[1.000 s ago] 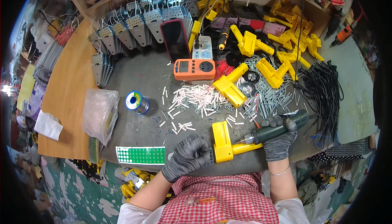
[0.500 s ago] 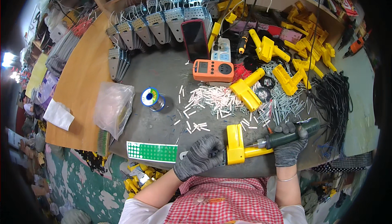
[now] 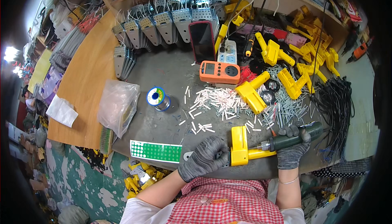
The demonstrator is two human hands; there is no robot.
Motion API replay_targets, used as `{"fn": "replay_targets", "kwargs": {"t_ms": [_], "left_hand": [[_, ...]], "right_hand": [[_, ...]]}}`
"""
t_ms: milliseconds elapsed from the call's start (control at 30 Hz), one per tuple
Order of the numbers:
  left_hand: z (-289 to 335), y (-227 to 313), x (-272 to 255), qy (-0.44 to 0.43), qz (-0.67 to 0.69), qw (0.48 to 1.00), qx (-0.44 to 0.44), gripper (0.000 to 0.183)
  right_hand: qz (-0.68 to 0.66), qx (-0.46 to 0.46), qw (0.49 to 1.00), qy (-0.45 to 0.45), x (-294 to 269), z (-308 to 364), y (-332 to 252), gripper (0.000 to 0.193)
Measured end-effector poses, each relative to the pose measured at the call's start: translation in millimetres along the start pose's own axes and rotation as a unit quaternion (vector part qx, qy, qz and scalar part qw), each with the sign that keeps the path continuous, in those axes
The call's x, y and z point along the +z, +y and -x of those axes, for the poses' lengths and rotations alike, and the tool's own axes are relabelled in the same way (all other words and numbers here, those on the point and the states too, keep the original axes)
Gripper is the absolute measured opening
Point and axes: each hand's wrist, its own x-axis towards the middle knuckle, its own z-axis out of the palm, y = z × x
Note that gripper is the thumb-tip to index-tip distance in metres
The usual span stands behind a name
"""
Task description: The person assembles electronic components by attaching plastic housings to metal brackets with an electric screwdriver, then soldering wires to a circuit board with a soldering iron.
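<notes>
My left hand (image 3: 203, 159), in a grey knit glove, is closed around a grey metal bracket (image 3: 188, 155), whose rounded end with a hole sticks out to the left. Against the bracket's other end sits a yellow plastic housing (image 3: 239, 145) with a handle-like arm pointing right. My right hand (image 3: 293, 150), gloved alike, wraps around a dark green electric screwdriver (image 3: 296, 136) lying nearly level. Its bit points left into the housing's right side, just above the yellow arm; the screw itself is hidden.
Beyond my hands lie small white tubes (image 3: 222, 101), loose screws (image 3: 288, 109) and yellow housings (image 3: 251, 97). An orange meter (image 3: 219, 73), phone (image 3: 202, 42) and solder spool (image 3: 158, 98) stand farther back. Black cables (image 3: 332, 113) are at right, a green sticker sheet (image 3: 156, 151) at left.
The whole view has shifted slightly, with the scene sitting a little farther right and lower. Both hands keep their grips, and the screwdriver stays at the housing.
</notes>
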Motion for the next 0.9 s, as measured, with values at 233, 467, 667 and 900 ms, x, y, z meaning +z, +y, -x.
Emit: {"fn": "replay_targets", "kwargs": {"t_ms": [233,467,667,900], "left_hand": [[0.8,-5.5,6.4,0.000,-0.055,0.994,0.091,0.021],[-26.9,-0.2,-16.4,0.063,-0.121,0.990,-0.039,0.016],[-66.1,-57.5,-34.9,0.086,-0.466,0.872,-0.121,0.020],[-56.0,-47.0,-43.8,0.122,-0.363,0.919,-0.090,0.016]], "right_hand": [[-0.002,0.012,0.999,-0.034,6.4,-0.3,1.0,0.020],[0.018,-0.013,0.999,-0.025,6.3,1.3,-6.6,0.031],[0.029,-0.035,0.999,-0.022,20.8,24.3,-19.1,0.017],[0.003,0.004,1.000,-0.030,19.0,37.9,-3.7,0.017]]}}
